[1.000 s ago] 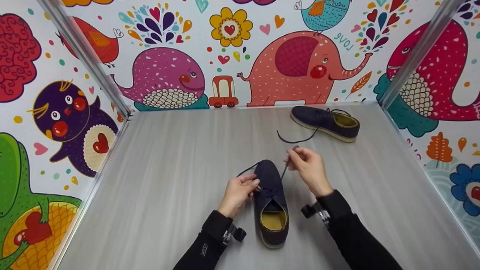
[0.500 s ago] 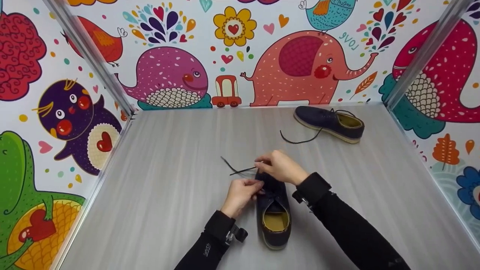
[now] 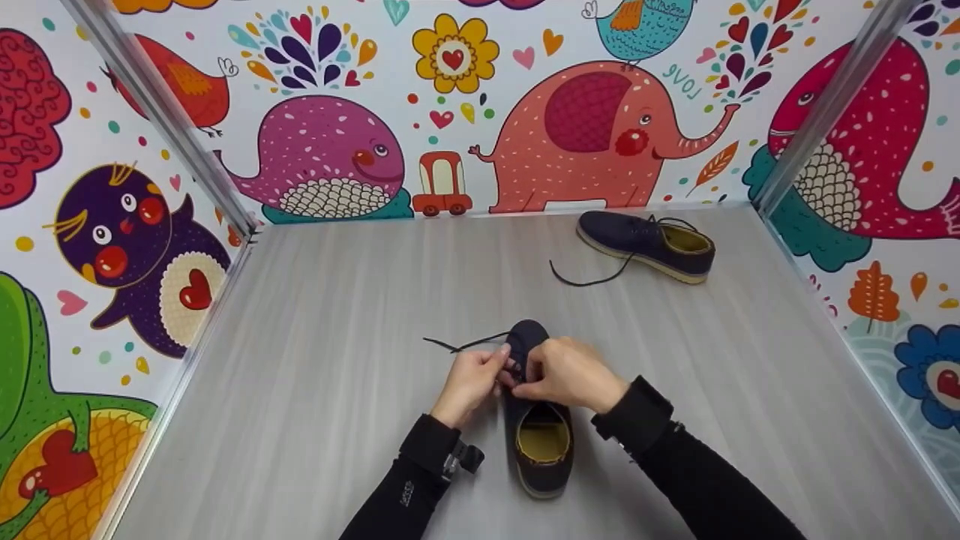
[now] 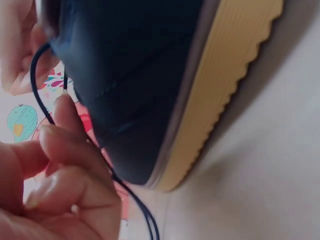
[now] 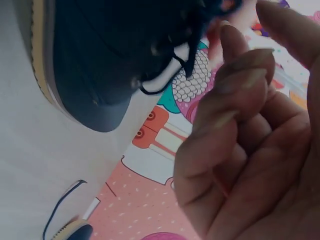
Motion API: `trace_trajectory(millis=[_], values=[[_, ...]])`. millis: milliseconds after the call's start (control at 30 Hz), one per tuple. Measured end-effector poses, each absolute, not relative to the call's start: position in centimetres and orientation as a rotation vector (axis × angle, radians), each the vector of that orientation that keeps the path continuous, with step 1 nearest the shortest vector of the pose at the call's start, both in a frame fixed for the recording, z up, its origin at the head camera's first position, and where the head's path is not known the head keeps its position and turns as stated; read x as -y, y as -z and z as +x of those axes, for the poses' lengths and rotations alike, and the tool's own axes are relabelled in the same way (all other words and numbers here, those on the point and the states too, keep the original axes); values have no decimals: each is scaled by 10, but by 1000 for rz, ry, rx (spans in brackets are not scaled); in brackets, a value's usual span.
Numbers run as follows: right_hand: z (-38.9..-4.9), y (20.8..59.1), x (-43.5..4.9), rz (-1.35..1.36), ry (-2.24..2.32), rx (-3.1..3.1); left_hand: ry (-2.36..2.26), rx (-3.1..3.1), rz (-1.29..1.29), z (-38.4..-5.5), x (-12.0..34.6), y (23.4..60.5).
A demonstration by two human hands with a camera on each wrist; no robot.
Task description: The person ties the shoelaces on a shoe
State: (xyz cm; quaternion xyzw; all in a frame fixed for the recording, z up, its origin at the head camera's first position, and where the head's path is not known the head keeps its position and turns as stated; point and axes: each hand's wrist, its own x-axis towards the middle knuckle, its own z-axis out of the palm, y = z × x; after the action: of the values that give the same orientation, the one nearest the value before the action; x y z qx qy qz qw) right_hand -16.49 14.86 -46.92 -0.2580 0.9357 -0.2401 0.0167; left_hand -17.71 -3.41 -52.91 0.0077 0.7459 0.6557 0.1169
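Note:
A navy lace-up shoe with a tan sole stands on the floor, toe pointing away. My left hand is at the left side of its lacing and pinches the dark shoelace, which bends in a loop near the fingers. Two lace strands trail past the toe to the left. My right hand is over the lacing from the right, its fingers curled. In the right wrist view, its thumb and index fingertips are apart beside the lace; whether they grip it is unclear. The hands hide most of the lacing.
Another navy shoe lies near the back wall, its loose lace curving across the floor. Printed panels with cartoon animals enclose the grey wood-look floor at the back and sides. Metal posts stand in the corners.
My right hand has moved from the right of the shoe, across the toe with a lace, then back down to the lacing. My left hand stays beside the lacing. Lace ends now lie left.

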Motion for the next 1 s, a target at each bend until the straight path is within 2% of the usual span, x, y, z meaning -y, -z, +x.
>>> trace_trajectory(millis=[100,367,567,800,1000], values=[[-162,473,-145,-781,693,-2956,-1851,-2292,85,-181,38,526],[-164,476,-147,-606,817,-2981,-1413,-2607,447,-194,44,529],[-169,480,-151,-467,941,-2911,-1370,-2543,492,-193,46,523],[-174,482,-156,-378,1122,-2840,-1370,-2284,598,-176,52,505],[-178,480,-160,-292,1224,-2774,-1411,-2152,591,-162,61,501]])
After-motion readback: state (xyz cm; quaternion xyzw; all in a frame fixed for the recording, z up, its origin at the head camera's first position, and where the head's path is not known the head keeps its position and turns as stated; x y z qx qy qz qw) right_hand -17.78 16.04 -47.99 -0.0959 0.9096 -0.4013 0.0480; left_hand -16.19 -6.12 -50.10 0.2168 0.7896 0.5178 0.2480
